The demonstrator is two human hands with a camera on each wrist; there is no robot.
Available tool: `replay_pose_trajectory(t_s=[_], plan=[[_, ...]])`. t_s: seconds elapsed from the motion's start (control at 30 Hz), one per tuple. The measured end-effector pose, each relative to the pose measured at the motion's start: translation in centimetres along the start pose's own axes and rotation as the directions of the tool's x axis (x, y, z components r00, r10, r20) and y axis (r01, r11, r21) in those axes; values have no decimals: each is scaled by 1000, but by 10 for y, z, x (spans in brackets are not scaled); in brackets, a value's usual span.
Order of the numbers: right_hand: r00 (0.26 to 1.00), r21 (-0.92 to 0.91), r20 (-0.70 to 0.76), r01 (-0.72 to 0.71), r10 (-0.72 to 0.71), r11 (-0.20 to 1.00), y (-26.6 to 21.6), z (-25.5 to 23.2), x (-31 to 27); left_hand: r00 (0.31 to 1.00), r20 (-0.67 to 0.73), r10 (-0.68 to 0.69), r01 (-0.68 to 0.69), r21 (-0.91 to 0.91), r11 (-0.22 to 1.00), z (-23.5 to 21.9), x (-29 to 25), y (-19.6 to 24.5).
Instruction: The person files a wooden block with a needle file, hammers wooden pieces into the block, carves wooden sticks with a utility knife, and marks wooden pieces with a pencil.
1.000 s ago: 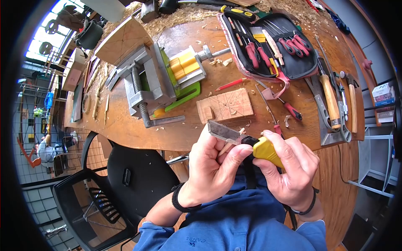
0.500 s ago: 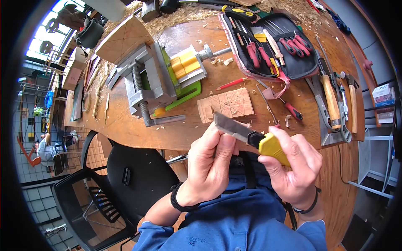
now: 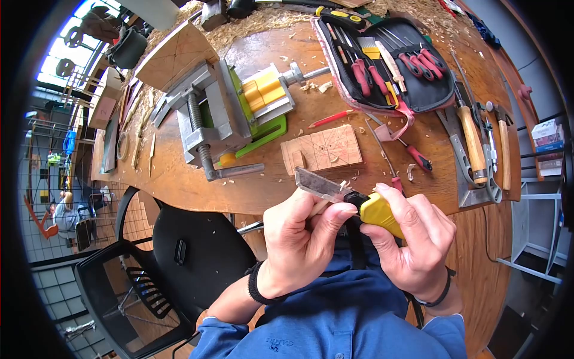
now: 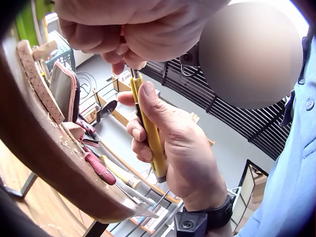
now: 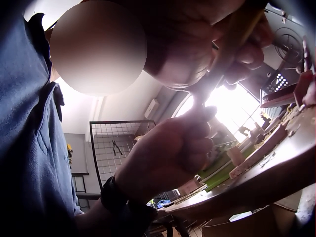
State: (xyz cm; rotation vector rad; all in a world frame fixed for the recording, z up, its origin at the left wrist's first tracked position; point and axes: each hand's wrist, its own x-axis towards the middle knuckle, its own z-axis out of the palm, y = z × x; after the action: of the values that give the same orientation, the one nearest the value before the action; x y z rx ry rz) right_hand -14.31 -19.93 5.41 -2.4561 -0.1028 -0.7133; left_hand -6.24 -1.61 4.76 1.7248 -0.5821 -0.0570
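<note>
In the head view the right hand (image 3: 412, 242) grips a yellow utility knife (image 3: 381, 215), its wide blade (image 3: 320, 183) pointing left over the left hand's fingers. The left hand (image 3: 299, 239) pinches a thin wooden stick (image 3: 319, 207), mostly hidden by the fingers, just under the blade. A small shaving shows at the blade near the knife's black collar. From the left wrist view, the yellow knife (image 4: 155, 143) lies in the curled right hand (image 4: 185, 148), below the left hand (image 4: 143, 29). The right wrist view is dim; the left hand (image 5: 163, 153) shows there closed.
Beyond the hands, a marked wooden block (image 3: 326, 149) lies on the table (image 3: 281, 194). A vise (image 3: 218, 119) stands to its left, a red pencil (image 3: 330, 119) and tool case (image 3: 418, 99) behind. Chisels and a hammer (image 3: 504, 143) lie right; a black chair (image 3: 197, 257) stands front left.
Between half a second ago and now, the knife has moved left and slightly down, its blade now over the stick. The stick and a shaving show again. The left hand has tilted slightly.
</note>
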Motion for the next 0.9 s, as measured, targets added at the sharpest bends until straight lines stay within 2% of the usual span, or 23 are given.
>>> replay_pose_trajectory(t_s=[0.13, 0.23, 0.3, 0.33, 0.4, 0.43, 0.47, 0.53, 0.67, 0.73, 0.83, 0.9], plan=[[999, -39, -27, 17, -18, 999, 0, 1, -1, 1000, -12, -1, 1, 17, 1000, -1, -1, 0], [997, -43, -71, 29, -32, 999, 1, 4, -1, 999, 30, -27, 25, 72, 997, -6, -1, 0], [995, -25, -92, 26, -28, 999, 1, 3, 0, 998, 56, -13, 15, -45, 999, -6, -1, -3], [998, -3, -64, 25, -25, 1000, 0, 1, 1, 998, 57, -13, 16, -46, 999, -3, 0, -1], [999, 19, -38, 22, -21, 1000, -1, 0, 2, 996, 14, -86, 87, -285, 955, 8, 2, 2], [1000, 53, -18, -3, 4, 999, -1, 1, 1, 1000, 27, -3, 10, -267, 964, 9, 2, -6], [1000, 85, 3, -28, 28, 996, -1, 2, 1, 1000, 27, -3, 10, -267, 964, 7, -1, -8], [1000, 81, 4, -27, 26, 996, -1, 1, 0, 998, 61, 5, 0, -89, 996, 0, -2, -6], [1000, 34, -2, 0, 0, 999, 0, 1, -1, 998, 66, 8, -5, -46, 999, -4, -1, -4], [1000, 6, -15, 17, -16, 1000, 0, 2, -1, 999, 7, -31, 32, -77, 996, 0, -2, -4], [999, -33, -43, 30, -31, 999, -1, 2, -1, 995, 57, -79, 79, -2, 997, -6, -3, 0], [998, -43, -60, 27, -30, 999, -1, 2, -1, 997, 54, -53, 53, -6, 999, -6, -3, -4]])
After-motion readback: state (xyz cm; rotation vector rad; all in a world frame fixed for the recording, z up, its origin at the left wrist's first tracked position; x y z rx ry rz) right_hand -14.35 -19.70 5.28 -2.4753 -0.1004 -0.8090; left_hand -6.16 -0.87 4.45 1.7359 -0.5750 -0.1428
